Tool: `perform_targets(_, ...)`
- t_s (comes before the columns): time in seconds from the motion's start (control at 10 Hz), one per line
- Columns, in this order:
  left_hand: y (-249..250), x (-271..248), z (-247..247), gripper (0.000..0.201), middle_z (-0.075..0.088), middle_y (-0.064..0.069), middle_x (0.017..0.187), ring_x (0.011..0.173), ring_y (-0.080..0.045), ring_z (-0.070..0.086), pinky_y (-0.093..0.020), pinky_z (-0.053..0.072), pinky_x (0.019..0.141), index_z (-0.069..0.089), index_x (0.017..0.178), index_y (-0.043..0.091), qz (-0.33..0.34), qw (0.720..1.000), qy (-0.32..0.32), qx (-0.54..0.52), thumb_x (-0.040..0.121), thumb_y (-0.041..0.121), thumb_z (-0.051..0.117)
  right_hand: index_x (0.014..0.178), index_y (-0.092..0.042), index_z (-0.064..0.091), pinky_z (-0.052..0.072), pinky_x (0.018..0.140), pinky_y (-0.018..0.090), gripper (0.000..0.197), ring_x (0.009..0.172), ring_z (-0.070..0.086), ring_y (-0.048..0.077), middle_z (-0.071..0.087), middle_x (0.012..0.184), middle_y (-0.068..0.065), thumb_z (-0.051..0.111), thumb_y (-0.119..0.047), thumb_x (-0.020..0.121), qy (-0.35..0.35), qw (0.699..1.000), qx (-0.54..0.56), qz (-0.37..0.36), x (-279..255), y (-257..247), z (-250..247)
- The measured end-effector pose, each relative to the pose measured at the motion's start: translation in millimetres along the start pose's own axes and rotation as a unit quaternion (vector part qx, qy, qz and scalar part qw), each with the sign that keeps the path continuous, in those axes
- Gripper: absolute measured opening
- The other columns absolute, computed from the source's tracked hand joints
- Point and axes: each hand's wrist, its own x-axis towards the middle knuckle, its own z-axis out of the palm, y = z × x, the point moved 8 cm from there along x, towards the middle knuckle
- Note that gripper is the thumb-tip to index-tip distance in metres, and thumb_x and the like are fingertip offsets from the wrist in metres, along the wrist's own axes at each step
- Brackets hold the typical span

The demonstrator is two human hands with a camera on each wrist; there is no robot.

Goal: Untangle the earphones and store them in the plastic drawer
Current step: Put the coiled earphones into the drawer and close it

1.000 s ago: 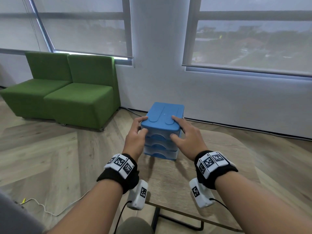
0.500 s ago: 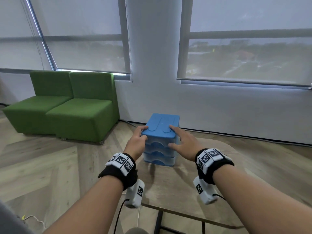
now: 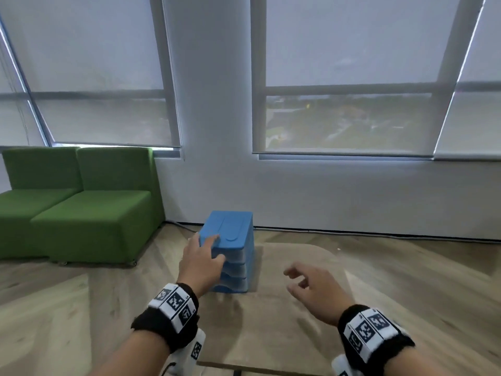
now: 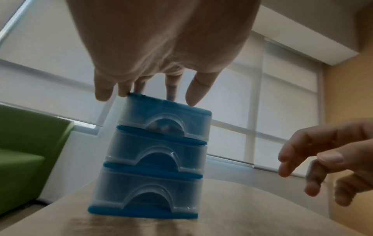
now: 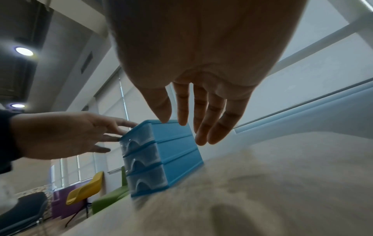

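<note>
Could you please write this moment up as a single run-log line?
left hand: fingers resting on drawer unit top | right hand: free, off unit | drawers: all shut | earphones: not visible | unit: on table

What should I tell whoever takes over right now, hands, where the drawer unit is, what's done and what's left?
Left hand: open, fingertips resting on the top front edge of the blue drawer unit.
Right hand: open, holding nothing, in the air to the right of the unit and apart from it.
The unit stands upright on the wooden table, all three drawers closed.
Earphones: not clearly visible; something small shows dimly behind the top drawer front, unidentifiable.
Done: cannot confirm storage.
Left: check the top drawer for the earphones.
</note>
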Motion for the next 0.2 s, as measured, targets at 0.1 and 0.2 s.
perform_targets(0.1, 14.9, -20.7, 11.8, 0.065, 0.013, -0.003, 0.165, 0.153, -0.025, 0.016, -0.039, 0.021, 0.125, 0.033, 0.157, 0.037, 0.068, 0.995, 0.007, 0.066, 0.097, 0.027, 0.056, 0.095, -0.039, 0.065, 0.047, 0.073, 0.011, 0.011, 0.085, 0.065, 0.006, 0.065, 0.099, -0.015, 0.066, -0.032, 0.089, -0.028, 1.0, -0.007, -0.006, -26.7, 20.7, 6.9)
perform_targets(0.2, 12.0, -40.4, 31.5, 0.079, 0.015, -0.006, 0.168, 0.153, -0.029, 0.025, -0.041, 0.043, 0.113, 0.027, 0.16, 0.036, 0.167, 0.982, 0.032, 0.081, 0.089, 0.029, 0.061, 0.082, -0.044, 0.064, 0.047, 0.068, 0.011, 0.009, 0.078, 0.066, 0.006, 0.066, 0.092, -0.012, 0.064, -0.035, 0.079, -0.014, 0.999, 0.045, 0.019, -40.3, 48.2, 5.8)
